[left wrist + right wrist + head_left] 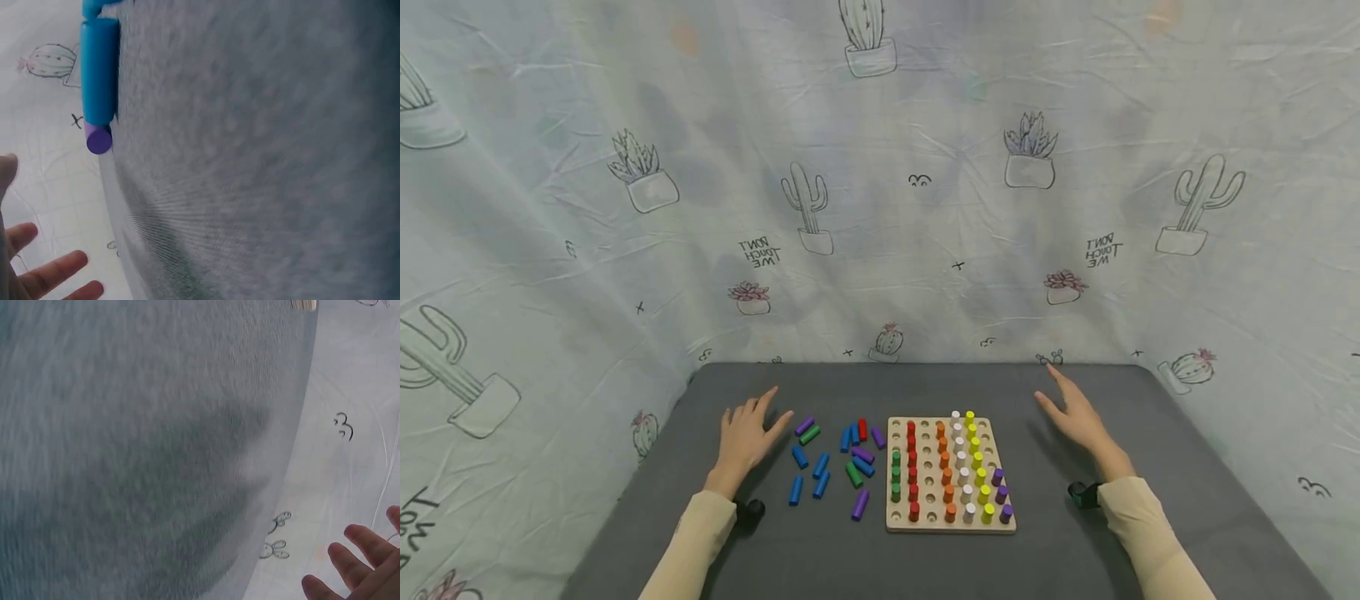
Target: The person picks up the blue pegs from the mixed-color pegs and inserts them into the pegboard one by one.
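My left hand (745, 437) hovers left of the loose pegs with its fingers spread, holding nothing. On the right of the pegboard, my right hand (1082, 421) is likewise spread and bare. The wooden pegboard (925, 528) carries columns of red pegs (912, 459), orange pegs (947, 477), white pegs (961, 460) and yellow pegs (977, 460). Three green pegs (896, 475) stand in its left column and three purple pegs (1002, 495) in its right one. Nearest the left hand lie a loose purple peg (805, 426) and a green peg (810, 435).
Several loose blue pegs (822, 484), purple pegs (861, 504), a green peg (853, 474) and a red peg (862, 429) lie between the left hand and the board. Behind the grey table (820, 558) hangs a cactus-print cloth (880, 208). Wrist cameras (1082, 494) sit beneath both wrists.
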`<state>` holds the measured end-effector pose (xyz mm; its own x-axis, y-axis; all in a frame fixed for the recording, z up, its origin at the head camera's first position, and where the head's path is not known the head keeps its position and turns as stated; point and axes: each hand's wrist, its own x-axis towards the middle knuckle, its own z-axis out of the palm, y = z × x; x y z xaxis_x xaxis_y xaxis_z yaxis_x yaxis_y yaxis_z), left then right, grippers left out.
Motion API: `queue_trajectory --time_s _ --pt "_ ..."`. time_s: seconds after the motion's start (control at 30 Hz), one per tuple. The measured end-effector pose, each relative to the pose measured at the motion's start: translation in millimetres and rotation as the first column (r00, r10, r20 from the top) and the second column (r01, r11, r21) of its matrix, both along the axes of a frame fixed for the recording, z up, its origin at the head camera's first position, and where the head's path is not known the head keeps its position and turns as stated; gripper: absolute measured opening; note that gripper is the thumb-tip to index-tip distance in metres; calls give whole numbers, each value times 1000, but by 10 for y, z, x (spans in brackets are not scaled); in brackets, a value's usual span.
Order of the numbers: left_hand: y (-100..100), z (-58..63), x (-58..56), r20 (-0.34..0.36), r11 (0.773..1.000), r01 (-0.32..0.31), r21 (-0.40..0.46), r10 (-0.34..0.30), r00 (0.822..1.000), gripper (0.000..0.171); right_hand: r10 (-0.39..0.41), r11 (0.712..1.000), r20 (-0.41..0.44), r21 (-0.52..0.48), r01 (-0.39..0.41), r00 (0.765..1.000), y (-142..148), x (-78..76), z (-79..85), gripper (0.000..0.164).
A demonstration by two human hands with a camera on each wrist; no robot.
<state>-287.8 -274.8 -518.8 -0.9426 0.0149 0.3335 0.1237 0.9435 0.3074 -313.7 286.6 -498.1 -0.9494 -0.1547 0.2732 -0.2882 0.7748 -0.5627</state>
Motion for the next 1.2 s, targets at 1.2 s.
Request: queue_trajectory --time_s 1.2 --pt "289 44 307 260 978 -43 205 -12 966 35 190 982 125 -35 -187 974 -498 53 -210 59"
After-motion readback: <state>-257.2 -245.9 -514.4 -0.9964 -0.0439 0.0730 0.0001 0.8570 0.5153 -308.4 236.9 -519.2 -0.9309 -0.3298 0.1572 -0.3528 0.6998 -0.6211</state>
